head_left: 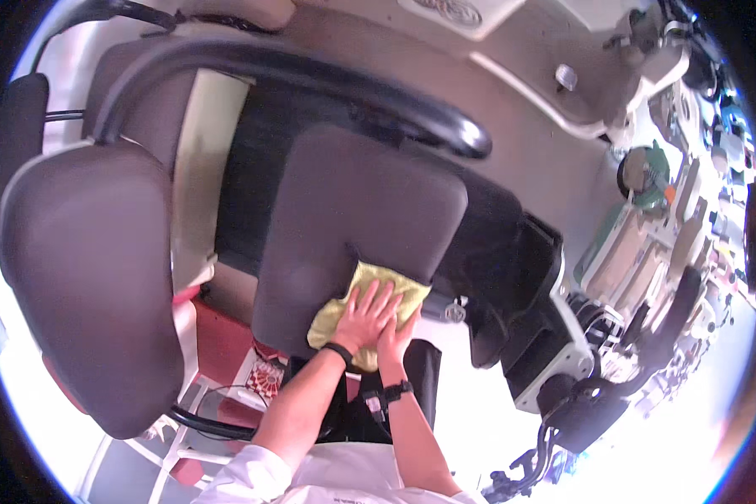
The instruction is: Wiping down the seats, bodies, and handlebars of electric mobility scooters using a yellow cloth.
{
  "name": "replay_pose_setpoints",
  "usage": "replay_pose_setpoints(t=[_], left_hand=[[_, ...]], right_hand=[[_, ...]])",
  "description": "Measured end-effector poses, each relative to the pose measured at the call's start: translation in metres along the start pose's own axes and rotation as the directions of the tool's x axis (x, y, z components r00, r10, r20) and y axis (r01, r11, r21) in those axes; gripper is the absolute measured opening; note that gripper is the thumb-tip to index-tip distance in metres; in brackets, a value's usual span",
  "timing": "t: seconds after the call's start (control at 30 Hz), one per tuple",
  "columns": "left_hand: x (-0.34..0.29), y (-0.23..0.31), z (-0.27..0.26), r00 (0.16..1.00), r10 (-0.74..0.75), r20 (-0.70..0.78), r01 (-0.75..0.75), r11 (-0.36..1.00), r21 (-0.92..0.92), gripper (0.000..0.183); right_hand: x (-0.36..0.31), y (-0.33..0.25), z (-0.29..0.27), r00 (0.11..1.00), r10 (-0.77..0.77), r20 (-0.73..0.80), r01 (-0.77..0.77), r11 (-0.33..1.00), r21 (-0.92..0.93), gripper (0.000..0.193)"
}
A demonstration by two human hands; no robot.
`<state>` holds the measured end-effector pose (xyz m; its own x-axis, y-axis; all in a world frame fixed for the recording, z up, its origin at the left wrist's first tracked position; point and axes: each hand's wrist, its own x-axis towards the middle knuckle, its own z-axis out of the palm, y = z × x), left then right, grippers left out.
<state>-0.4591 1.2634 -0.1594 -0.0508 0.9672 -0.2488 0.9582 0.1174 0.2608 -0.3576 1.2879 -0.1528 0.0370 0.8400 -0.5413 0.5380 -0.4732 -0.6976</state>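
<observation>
A yellow cloth lies rumpled over the near right part of a dark chair seat. Pressed flat on top of it is my left hand, its fingers spread and a dark band on the wrist. My right hand is close beside it at the cloth's right edge, thumb toward the left hand and fingers bent around the cloth, partly hidden. A dark watch sits on my right wrist.
A black curved armrest arches past the seat's far side. The padded backrest stands at the left. Black machinery-like parts lie right of the seat. Farther right are a green round object and cluttered furniture.
</observation>
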Motion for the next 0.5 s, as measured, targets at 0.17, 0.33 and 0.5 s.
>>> replay_pose_setpoints(t=[0.17,0.33,0.5], left_hand=[[0.003,-0.004,0.015,0.990,0.035,-0.138,-0.035,0.999,0.004,0.058],[0.006,-0.001,0.003,0.989,0.056,-0.137,-0.064,0.997,-0.053,0.062],[-0.010,0.001,-0.017,0.964,0.263,-0.034,-0.265,0.963,-0.057,0.060]], right_hand=[[0.000,-0.008,-0.002,1.000,-0.009,0.017,0.006,0.988,0.157,0.073],[-0.007,0.014,-0.003,0.997,-0.071,0.043,0.057,0.961,0.271,0.071],[-0.040,0.030,-0.004,0.993,-0.082,0.081,0.061,0.969,0.240,0.064]])
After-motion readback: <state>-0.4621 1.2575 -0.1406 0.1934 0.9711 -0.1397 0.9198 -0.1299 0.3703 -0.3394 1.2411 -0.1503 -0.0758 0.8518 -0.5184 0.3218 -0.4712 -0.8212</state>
